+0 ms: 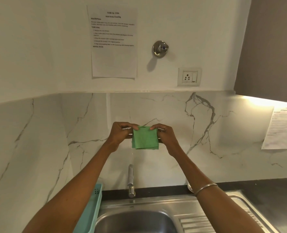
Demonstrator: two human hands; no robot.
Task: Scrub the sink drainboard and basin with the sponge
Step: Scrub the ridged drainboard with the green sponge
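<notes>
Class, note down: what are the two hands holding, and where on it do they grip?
Both hands pinch a folded green sponge cloth by its top corners: left hand at the left corner, right hand at the right.

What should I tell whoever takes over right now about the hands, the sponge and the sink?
Left hand: pinches the top left corner of the green sponge cloth.
Right hand: pinches its top right corner.
The cloth hangs folded between both hands, held up in front of the marble backsplash, well above the tap.
Basin and drainboard lie below; nothing touches them.
Done: sponge in hand. I cannot tell whether any scrubbing has happened.
Left: lower the sponge, scrub the drainboard, then the basin.
</notes>
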